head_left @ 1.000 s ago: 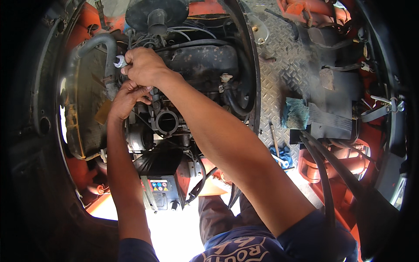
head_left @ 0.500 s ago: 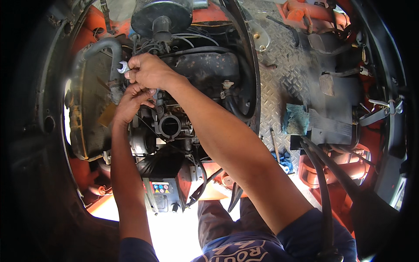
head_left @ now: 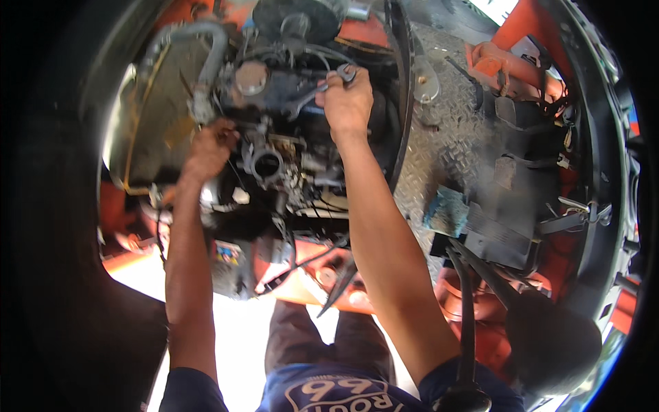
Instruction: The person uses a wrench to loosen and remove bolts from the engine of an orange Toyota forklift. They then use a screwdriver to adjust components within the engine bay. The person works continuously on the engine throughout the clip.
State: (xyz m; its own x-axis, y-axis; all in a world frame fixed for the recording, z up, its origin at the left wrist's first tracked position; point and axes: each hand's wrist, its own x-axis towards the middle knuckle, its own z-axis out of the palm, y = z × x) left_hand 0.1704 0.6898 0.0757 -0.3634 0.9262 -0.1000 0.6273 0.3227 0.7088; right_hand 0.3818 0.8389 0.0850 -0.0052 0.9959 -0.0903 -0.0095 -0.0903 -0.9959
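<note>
My right hand (head_left: 350, 106) is closed around a metal wrench (head_left: 305, 101), held over the dark engine cover (head_left: 285, 84). One end of the wrench sticks out above the fingers and the other points down to the left. My left hand (head_left: 208, 150) is beside the engine, just below the lower end of a grey hose (head_left: 214, 58). Its fingers are curled together, and blur hides whatever they may hold. A round metal carburettor opening (head_left: 265, 163) lies to the right of that hand.
A radiator (head_left: 154, 113) stands on the left. At the top is a round black air cleaner (head_left: 295, 20). To the right, a blue-green sponge-like block (head_left: 447, 211) lies by the metal tread-plate floor (head_left: 436, 110). Black levers (head_left: 467, 302) rise at the lower right.
My right hand has moved right, away from my left hand and the small whitish piece, and now holds a wrench. My left hand stays near the hose end. The whole view has shifted.
</note>
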